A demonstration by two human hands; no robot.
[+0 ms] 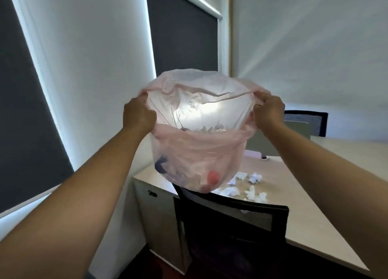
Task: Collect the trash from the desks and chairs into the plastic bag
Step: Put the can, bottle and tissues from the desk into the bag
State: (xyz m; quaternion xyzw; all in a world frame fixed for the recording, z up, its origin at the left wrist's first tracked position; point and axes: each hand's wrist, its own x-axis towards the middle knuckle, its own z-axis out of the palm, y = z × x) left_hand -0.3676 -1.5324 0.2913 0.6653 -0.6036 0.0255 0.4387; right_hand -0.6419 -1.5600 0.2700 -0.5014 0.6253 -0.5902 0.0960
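A thin pink see-through plastic bag (pixel 197 152) hangs in the air in front of me, its mouth stretched wide. My left hand (pixel 138 115) grips the rim on the left and my right hand (pixel 268 113) grips it on the right. Trash lies in the bag's bottom, including something red (pixel 213 177) and something dark blue (pixel 160 163). Behind and below the bag, several crumpled white paper balls (pixel 255 177) lie on the light wooden desk (pixel 304 211).
A black mesh chair (pixel 231 226) stands pushed against the desk's near side, right under the bag. A second dark chair (pixel 305 122) stands beyond a grey desk divider (pixel 298 128). A cabinet (pixel 157 211) sits under the desk's left end. Dark window blinds fill the wall on the left.
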